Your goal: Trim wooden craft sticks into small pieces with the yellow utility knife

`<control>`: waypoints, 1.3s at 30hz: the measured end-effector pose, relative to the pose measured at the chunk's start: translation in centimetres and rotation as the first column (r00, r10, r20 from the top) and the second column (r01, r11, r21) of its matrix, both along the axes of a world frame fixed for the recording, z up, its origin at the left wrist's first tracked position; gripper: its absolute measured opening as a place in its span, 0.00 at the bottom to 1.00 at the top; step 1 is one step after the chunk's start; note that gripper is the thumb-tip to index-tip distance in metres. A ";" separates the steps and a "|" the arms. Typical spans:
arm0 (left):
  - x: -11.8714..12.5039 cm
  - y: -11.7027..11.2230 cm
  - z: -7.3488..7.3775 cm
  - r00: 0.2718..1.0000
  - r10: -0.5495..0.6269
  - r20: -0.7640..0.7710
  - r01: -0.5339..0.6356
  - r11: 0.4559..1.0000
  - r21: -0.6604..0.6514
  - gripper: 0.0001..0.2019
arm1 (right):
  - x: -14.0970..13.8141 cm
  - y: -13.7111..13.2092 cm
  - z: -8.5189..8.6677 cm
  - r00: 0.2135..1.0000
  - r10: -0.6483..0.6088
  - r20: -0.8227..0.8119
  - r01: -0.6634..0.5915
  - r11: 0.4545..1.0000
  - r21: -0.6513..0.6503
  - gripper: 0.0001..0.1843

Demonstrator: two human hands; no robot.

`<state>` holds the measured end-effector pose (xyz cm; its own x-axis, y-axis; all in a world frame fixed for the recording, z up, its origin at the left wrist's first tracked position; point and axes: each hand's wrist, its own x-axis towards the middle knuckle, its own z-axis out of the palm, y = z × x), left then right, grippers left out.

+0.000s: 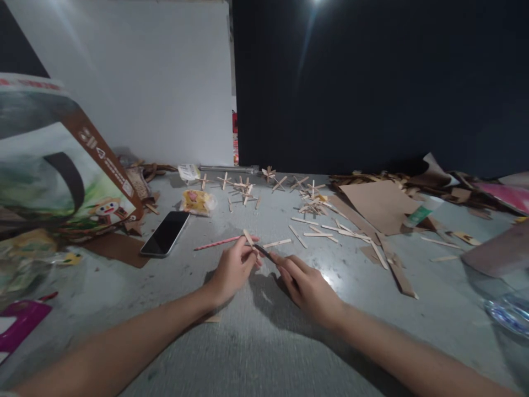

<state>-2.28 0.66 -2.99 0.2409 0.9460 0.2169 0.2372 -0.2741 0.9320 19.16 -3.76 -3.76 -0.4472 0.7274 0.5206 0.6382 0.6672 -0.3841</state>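
My left hand (pixel 232 271) pinches a small flat wooden craft stick (pixel 248 237), which tilts up from the fingertips. My right hand (pixel 309 285) is closed around a thin dark pen-like tool (pixel 263 251); its tip meets or nearly meets the stick, and its exact kind is unclear. Just behind my left fingers lies a pink striped pencil-like rod (pixel 217 243), partly hidden by the hand. Another craft stick (pixel 278 242) lies flat beyond the dark tool. Farther back stand several crossed-stick pieces (pixel 247 193), and loose sticks (pixel 320 234) are scattered to the right.
At left are a phone (pixel 166 234), a yellow wrapped packet (pixel 198 202) and a large printed bag (pixel 103 165). Cardboard pieces (pixel 376 204) and scraps lie at right, near a cylindrical container (pixel 498 251) and a clear glass-like object (pixel 510 314). A purple object (pixel 28 325) sits front left.
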 end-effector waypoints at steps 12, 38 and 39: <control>-0.1 -0.1 0.2 1.000 -0.014 -0.012 0.014 0.999 0.034 0.12 | 0.0 0.2 -0.2 0.994 0.012 -0.110 -0.013 1.000 -0.011 0.19; -0.1 0.1 0.0 0.997 -0.033 0.065 0.032 0.999 0.007 0.13 | -0.1 0.8 0.4 0.882 -0.012 -0.471 -0.221 0.872 -0.437 0.24; -0.1 0.1 0.0 0.997 -0.031 0.066 0.031 1.000 0.005 0.13 | -0.1 0.8 0.4 0.876 -0.011 -0.482 -0.235 0.864 -0.445 0.25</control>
<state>-2.43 0.75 -3.02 0.2553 0.9375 0.2366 0.1669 -0.2838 0.9443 19.09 -2.94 -3.35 -0.3428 0.8953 0.2844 0.2406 0.3763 -0.8947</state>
